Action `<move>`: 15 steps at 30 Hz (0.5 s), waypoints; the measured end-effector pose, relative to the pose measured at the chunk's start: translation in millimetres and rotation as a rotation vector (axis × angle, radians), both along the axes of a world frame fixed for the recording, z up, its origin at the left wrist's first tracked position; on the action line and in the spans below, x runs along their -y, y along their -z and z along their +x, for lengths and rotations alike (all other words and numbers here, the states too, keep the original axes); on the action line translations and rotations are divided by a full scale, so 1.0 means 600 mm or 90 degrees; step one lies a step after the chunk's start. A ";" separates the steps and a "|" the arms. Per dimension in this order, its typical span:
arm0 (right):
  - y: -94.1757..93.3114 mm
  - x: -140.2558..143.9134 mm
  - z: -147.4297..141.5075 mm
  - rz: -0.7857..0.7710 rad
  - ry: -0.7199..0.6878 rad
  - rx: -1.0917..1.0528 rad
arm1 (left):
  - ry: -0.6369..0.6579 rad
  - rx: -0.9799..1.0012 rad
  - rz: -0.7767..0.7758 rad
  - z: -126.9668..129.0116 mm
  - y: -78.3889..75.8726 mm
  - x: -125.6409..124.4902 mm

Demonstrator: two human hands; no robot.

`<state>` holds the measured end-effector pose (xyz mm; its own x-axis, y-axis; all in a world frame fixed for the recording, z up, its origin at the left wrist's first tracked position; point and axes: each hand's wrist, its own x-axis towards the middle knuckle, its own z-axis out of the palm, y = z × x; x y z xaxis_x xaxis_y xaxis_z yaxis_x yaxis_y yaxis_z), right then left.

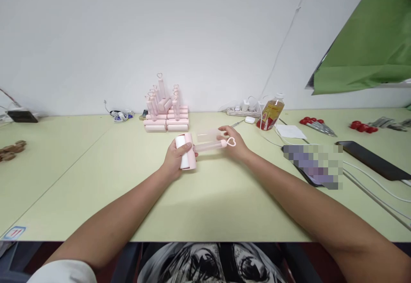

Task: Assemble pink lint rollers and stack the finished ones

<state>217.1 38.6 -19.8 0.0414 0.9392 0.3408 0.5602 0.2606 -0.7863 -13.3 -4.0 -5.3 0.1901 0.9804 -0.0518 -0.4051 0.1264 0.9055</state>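
A pink lint roller (192, 156) with a white roll lies in my left hand (173, 159), my thumb pressed across its head. Its frosted handle points right and ends in a pink heart-shaped loop (231, 141). Behind that handle, my right hand (236, 144) pinches the end of a clear plastic cover (207, 135) between thumb and fingers. The cover is held above the table, apart from the white roll. Beyond my hands, several similar pink lint rollers (167, 124) are stacked against the wall, handles upright.
On the right are a tilted drink bottle (271, 111), a power strip (244, 112), a white paper (291, 131), red-handled tools (316, 124), and two phones, one black (374, 159). White cables cross that side. A coiled cable (122, 116) lies at the back left.
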 end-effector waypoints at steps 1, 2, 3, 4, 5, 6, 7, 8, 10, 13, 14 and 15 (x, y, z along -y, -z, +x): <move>0.003 -0.013 -0.004 0.044 -0.009 0.125 | -0.001 -0.001 0.000 0.000 0.000 0.000; 0.004 -0.025 -0.009 0.063 -0.025 0.226 | -0.001 -0.003 0.002 0.000 0.001 0.000; 0.003 -0.035 -0.016 0.062 -0.038 0.305 | -0.001 -0.006 0.004 0.000 0.001 0.000; 0.001 -0.043 -0.024 0.050 -0.047 0.366 | 0.001 -0.008 0.006 0.000 0.002 0.000; -0.002 -0.048 -0.031 0.031 -0.059 0.410 | 0.004 -0.009 0.007 0.001 0.003 0.000; -0.004 -0.051 -0.038 0.011 -0.069 0.437 | 0.005 -0.010 0.006 0.001 0.004 -0.001; -0.006 -0.051 -0.044 -0.009 -0.078 0.449 | 0.005 -0.009 0.005 0.001 0.004 -0.001; -0.007 -0.050 -0.048 -0.025 -0.082 0.451 | 0.005 -0.010 0.005 0.001 0.005 -0.002; -0.007 -0.045 -0.052 -0.047 -0.074 0.435 | 0.002 -0.013 0.006 0.000 0.005 -0.003; -0.008 -0.031 -0.042 -0.072 -0.035 0.402 | -0.009 -0.013 0.010 -0.002 0.004 -0.005; -0.010 -0.024 -0.036 -0.085 -0.032 0.329 | -0.015 -0.011 0.010 -0.003 0.003 -0.005; -0.013 -0.017 -0.030 -0.104 -0.029 0.235 | -0.021 -0.008 0.010 -0.004 0.002 -0.006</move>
<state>199.4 48.5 -12.1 -0.0983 0.9802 0.1717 0.8031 0.1800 -0.5680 -15.5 -0.4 -6.2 0.1565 0.9869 -0.0390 -0.3974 0.0991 0.9123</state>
